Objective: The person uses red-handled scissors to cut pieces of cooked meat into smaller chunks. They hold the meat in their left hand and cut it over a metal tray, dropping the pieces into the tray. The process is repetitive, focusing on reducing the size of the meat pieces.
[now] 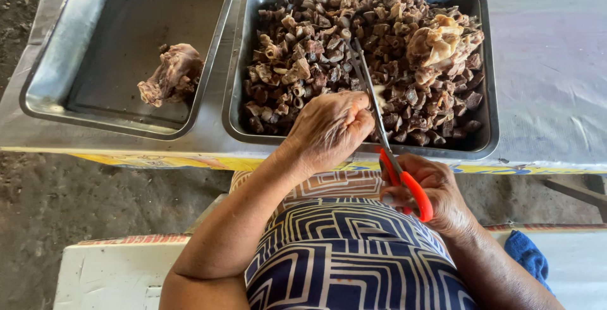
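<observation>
While the left hand (329, 130) pinches a small pale piece of meat (378, 89) over the near rim of the full tray (485, 134), the right hand (436, 193) grips the red-handled scissors (379, 123), fingers through the loops, blades parted and pointing up across the heap. That tray, piled with chopped brown meat pieces (329, 51), sits by the near edge of the table (550, 63). Just beside it, toward the table's left end, a second tray (50, 89) holds one uncut lump of meat (172, 75) near its right wall. A blue cloth (528, 254) lies on the white bench (101, 275), by the right forearm.
</observation>
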